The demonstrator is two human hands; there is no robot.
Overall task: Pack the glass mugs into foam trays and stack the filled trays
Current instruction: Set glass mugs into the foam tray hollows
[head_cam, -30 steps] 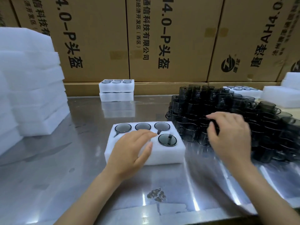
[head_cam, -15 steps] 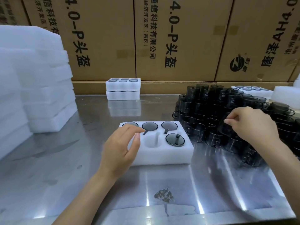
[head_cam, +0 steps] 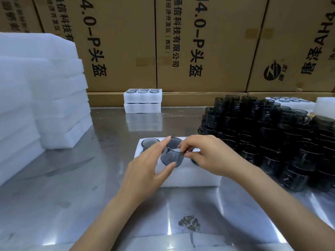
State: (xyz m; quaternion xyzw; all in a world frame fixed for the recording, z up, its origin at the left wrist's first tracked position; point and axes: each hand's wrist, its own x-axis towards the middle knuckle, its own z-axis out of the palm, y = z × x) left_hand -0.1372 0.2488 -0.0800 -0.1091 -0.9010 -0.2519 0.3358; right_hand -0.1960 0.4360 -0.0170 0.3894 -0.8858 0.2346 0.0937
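Note:
A smoky glass mug [head_cam: 171, 156] hangs just above the white foam tray [head_cam: 192, 178] at the table's middle. My right hand [head_cam: 208, 156] pinches its rim and handle side. My left hand [head_cam: 148, 167] cups the mug's left wall between thumb and fingers. The tray's back-left pocket shows a seated mug [head_cam: 149, 143]; my hands hide most of the other pockets. A big pile of dark glass mugs [head_cam: 275, 138] stands to the right of the tray.
Two filled foam trays [head_cam: 142, 101] are stacked at the back centre. A tall stack of blank foam trays [head_cam: 36, 98] fills the left side. Cardboard cartons [head_cam: 199, 44] wall off the back. More foam [head_cam: 324, 106] lies at the far right. The steel table [head_cam: 72, 178] is shiny.
My right hand left the mug pile carrying one mug and brought it over the tray. My left hand rose off the foam and took hold of the same mug.

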